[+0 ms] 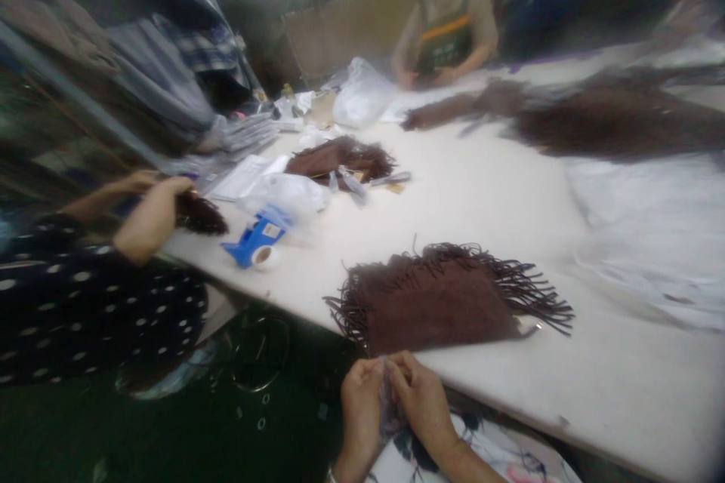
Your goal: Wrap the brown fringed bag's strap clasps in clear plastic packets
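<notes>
At the table's near edge, my left hand [361, 398] and my right hand [420, 401] are together, fingertips pinched. Between them hangs a piece of thin clear plastic [390, 401], perhaps a small bag; its exact shape is blurred. Just beyond my fingers lies a flat brown fringed piece [439, 306], suede-like, with strands spreading to both sides and along its far edge. A small shiny item [531, 328] shows at its right corner, too blurred to name.
To the left, a person in a dotted sleeve [102, 294] handles a dark fringed piece [199, 213]. A blue tape dispenser [257, 238] stands near the table edge. Farther back are another brown fringed pile [340, 158], white plastic [651, 234] and a seated person [447, 38].
</notes>
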The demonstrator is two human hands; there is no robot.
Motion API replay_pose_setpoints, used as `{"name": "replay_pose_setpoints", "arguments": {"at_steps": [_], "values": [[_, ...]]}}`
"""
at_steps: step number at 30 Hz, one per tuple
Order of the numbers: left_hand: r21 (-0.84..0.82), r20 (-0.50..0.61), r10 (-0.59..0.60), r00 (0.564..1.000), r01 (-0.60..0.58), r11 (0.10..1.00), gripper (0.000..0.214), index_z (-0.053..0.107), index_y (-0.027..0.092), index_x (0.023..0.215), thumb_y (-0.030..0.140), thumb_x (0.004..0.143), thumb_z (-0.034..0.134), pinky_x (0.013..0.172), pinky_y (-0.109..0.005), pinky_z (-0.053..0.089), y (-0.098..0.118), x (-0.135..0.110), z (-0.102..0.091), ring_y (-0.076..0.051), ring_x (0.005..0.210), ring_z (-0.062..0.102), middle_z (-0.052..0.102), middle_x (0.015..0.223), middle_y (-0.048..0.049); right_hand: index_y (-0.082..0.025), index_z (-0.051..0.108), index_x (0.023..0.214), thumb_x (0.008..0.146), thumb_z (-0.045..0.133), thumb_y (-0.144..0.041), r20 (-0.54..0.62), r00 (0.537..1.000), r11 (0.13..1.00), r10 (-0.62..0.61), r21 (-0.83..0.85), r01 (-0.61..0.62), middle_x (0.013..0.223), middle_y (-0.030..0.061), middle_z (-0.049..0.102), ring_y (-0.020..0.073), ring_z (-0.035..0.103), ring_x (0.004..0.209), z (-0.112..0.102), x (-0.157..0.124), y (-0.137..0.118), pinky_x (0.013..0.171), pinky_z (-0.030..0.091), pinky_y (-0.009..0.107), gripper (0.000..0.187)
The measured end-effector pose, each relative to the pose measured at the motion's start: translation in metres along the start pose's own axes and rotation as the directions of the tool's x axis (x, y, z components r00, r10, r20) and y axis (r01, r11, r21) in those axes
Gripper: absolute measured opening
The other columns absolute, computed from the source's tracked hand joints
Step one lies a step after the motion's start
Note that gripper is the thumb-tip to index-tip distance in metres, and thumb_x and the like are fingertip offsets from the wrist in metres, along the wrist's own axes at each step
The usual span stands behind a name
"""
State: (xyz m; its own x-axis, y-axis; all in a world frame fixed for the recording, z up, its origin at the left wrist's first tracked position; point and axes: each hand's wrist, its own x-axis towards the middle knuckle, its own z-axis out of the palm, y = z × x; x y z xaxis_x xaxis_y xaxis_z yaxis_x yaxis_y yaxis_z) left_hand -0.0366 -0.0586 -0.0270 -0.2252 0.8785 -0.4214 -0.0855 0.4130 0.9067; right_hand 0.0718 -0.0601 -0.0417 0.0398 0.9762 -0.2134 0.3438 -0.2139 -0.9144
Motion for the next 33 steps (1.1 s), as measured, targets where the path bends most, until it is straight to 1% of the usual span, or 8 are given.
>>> {"name": "replay_pose_setpoints", "arguments": {"at_steps": [4,7,14,21,24,26,30,33], "values": [[-0.237,0.065,-0.147,0.987,0.159,0.958,0.036,0.059,0.014,0.076,0.045,0.067,0.076,0.047,-0.025,0.040,-0.006,0.003,0.002,-0.015,0.046,0.054,0.060,0.053,-0.0007,-0.020,0.063,0.087,0.093,0.043,-0.045,0.026,1.000,0.994,0.010,0.108,-0.013,0.053,-0.0029,0.058,0.0157,0.056,0.048,-0.002,-0.002,-0.001,0.051,0.040,0.024,0.033],[-0.344,0.081,-0.229,0.970,0.242,0.907,0.036,0.056,0.016,0.071,0.041,0.063,0.079,0.043,-0.024,0.038,-0.006,0.003,0.008,-0.014,0.040,0.050,0.056,0.047,0.0014,-0.018,0.065,0.096,0.093,0.042,-0.046,0.067,0.998,0.979,0.020,0.199,-0.033,0.052,-0.0035,0.057,0.0145,0.052,0.043,-0.005,-0.003,-0.001,0.047,0.040,0.024,0.036],[-0.349,-0.024,-0.181,0.983,0.162,0.923,0.036,0.053,0.017,0.069,0.039,0.061,0.081,0.045,-0.022,0.040,-0.012,0.005,0.014,-0.010,0.043,0.052,0.056,0.054,0.0031,-0.014,0.063,0.114,0.092,0.044,-0.049,0.135,0.989,0.953,0.055,0.288,-0.092,0.054,-0.0021,0.059,0.0128,0.047,0.038,-0.010,-0.009,0.001,0.039,0.036,0.022,0.045],[-0.325,-0.036,-0.179,0.983,0.158,0.932,0.041,0.054,0.017,0.071,0.044,0.058,0.082,0.045,-0.021,0.039,-0.013,0.005,0.011,-0.010,0.044,0.052,0.056,0.056,0.0037,-0.018,0.064,0.117,0.095,0.042,-0.041,0.128,0.985,0.978,-0.113,0.187,0.088,0.066,0.0017,0.067,0.0178,0.063,0.059,-0.015,-0.011,0.000,0.062,0.051,0.026,0.038],[-0.344,0.041,-0.185,0.982,0.188,0.920,0.040,0.054,0.017,0.072,0.043,0.061,0.081,0.047,-0.021,0.040,-0.010,0.004,0.007,-0.011,0.047,0.053,0.057,0.057,0.0027,-0.018,0.062,0.121,0.096,0.041,-0.037,0.140,0.980,0.986,-0.140,0.107,0.125,0.070,0.0025,0.070,0.0189,0.066,0.063,-0.017,-0.010,0.002,0.068,0.053,0.028,0.038],[-0.357,0.089,-0.191,0.978,0.210,0.910,0.037,0.054,0.016,0.073,0.042,0.064,0.080,0.049,-0.022,0.043,-0.008,0.003,0.004,-0.012,0.051,0.054,0.058,0.059,0.0016,-0.020,0.061,0.123,0.097,0.040,-0.034,0.146,0.973,0.984,-0.180,0.029,0.178,0.081,0.0046,0.073,0.0196,0.069,0.071,-0.019,-0.010,0.006,0.073,0.054,0.028,0.037],[-0.350,0.102,-0.177,0.979,0.202,0.915,0.035,0.056,0.016,0.071,0.036,0.062,0.082,0.054,-0.022,0.045,-0.003,0.003,0.000,-0.012,0.056,0.057,0.061,0.062,0.0003,-0.025,0.056,0.130,0.097,0.038,-0.027,0.187,0.929,0.928,-0.321,-0.135,0.348,0.112,0.0073,0.071,0.0220,0.069,0.096,-0.022,-0.009,0.011,0.085,0.052,0.030,0.038],[-0.341,0.102,-0.174,0.979,0.199,0.919,0.038,0.058,0.015,0.070,0.036,0.056,0.086,0.056,-0.023,0.046,0.004,0.003,0.000,-0.014,0.058,0.059,0.064,0.063,-0.0016,-0.027,0.054,0.131,0.096,0.039,-0.024,0.212,0.916,0.909,-0.340,-0.176,0.378,0.112,0.0063,0.071,0.0228,0.069,0.098,-0.020,-0.006,0.008,0.085,0.052,0.030,0.038]]}}
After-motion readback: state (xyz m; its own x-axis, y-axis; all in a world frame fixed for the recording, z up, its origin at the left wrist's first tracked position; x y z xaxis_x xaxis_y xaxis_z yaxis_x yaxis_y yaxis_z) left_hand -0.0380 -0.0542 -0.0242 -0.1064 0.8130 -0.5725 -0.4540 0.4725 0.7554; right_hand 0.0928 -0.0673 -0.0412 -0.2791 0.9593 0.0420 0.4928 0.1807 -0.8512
